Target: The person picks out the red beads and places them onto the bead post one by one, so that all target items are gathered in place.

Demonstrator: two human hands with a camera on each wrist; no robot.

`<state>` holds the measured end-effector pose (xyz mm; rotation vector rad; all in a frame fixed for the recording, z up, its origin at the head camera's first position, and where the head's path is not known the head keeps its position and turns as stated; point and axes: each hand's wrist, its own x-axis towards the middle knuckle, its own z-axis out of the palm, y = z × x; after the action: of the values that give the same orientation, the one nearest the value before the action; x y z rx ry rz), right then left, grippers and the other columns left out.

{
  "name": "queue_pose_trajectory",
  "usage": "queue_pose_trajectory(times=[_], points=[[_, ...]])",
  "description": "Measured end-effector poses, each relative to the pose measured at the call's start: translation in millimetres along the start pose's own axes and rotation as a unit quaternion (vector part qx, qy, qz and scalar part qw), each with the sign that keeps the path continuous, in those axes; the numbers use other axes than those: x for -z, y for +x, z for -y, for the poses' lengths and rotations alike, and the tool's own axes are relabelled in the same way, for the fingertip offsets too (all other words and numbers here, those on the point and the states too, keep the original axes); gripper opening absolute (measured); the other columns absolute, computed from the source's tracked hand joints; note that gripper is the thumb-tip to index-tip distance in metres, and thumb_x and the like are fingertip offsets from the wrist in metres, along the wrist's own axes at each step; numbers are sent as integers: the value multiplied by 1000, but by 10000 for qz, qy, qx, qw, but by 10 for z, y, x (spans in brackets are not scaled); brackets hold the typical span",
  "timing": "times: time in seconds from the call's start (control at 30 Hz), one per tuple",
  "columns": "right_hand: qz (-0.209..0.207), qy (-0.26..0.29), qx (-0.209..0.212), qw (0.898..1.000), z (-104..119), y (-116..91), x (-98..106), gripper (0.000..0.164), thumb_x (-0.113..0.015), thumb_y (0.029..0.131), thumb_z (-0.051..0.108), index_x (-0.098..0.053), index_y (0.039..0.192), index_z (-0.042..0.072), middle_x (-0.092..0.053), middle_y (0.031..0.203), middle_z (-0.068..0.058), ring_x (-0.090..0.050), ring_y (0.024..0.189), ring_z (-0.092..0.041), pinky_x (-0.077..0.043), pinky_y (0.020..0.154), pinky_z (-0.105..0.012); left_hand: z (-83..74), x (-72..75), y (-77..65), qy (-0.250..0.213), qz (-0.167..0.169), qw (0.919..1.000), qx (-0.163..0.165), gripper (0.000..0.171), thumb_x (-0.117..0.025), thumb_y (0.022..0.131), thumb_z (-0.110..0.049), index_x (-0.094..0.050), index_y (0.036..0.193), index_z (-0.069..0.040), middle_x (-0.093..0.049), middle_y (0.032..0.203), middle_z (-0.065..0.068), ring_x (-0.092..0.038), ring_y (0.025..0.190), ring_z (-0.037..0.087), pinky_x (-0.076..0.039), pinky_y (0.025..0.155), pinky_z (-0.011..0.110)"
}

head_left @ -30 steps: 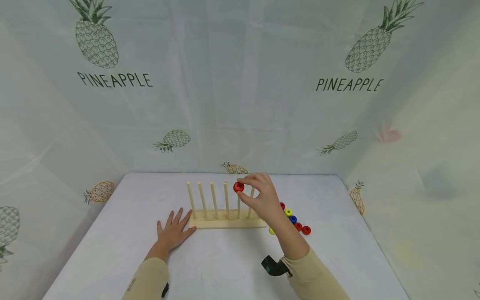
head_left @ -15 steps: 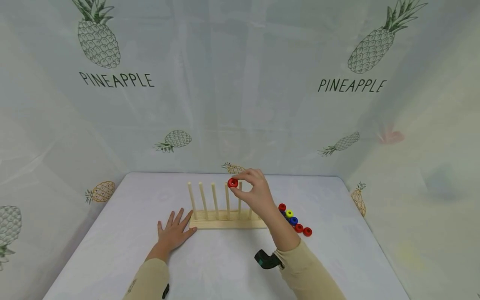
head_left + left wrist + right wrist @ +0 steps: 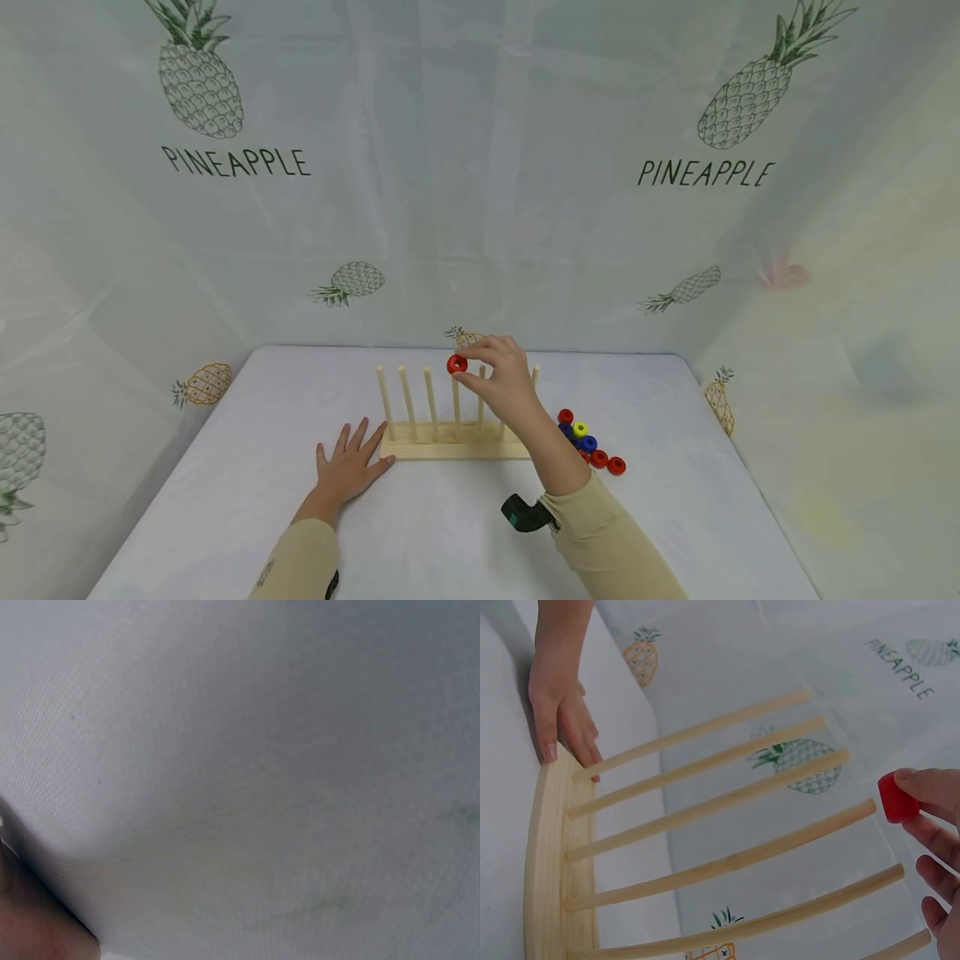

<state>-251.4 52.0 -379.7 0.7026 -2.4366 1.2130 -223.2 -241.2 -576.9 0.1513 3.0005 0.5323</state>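
Observation:
Between thumb and fingertips my right hand [image 3: 504,382] pinches a red ring [image 3: 457,364] with a hole through it. In the head view the ring overlaps the tip of a middle peg [image 3: 456,404] of the wooden peg rack [image 3: 457,451]. The right wrist view has the red ring [image 3: 897,798] just off that peg's end [image 3: 866,810], the peg not passing through it. My left hand [image 3: 347,473] lies with fingers spread at the left end of the rack's base, thumb and forefinger against it. Only a bit of skin [image 3: 37,922] shows in the left wrist view.
Right of the rack lies a loose group of rings: a yellow ring [image 3: 580,428], a blue ring [image 3: 589,443], a red ring [image 3: 617,466] and several others, some behind my right forearm. The white table [image 3: 420,533] ends at a pineapple-print curtain [image 3: 480,208].
My right hand has carried the red ring left and slightly up, from near the right-hand pegs to the top of a middle peg. The left hand stays put.

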Motion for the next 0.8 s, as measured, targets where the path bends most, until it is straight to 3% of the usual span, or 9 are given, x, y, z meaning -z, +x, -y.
queue_pose_trajectory(times=[0.23,0.47,0.8], points=[[72,-184,-43,9998,13,12,-3,26,-82,80,18,-76,105,13,-66,105,5,-52,110,-20,-30,102,-50,30,-41,6,-30,-148,9999,-76,79,-40,92,-71,-29,155,-25,-16,161,15,-6,145,45,8,101,76],[68,-233,-116,9996,2,24,4,26,-83,80,19,-77,104,13,-66,104,5,-52,109,-20,-31,101,-49,2,9,-10,-21,-23,10000,-54,80,-38,91,-72,-25,156,-27,-13,162,13,-3,145,43,9,101,75],[145,-385,-30,9991,-1,40,-19,25,-83,79,21,-77,103,14,-67,102,5,-52,111,-21,-32,98,-49,50,-65,22,-6,-191,9998,-102,80,-39,91,-72,-30,155,-25,-17,160,15,-7,145,44,7,100,77]])
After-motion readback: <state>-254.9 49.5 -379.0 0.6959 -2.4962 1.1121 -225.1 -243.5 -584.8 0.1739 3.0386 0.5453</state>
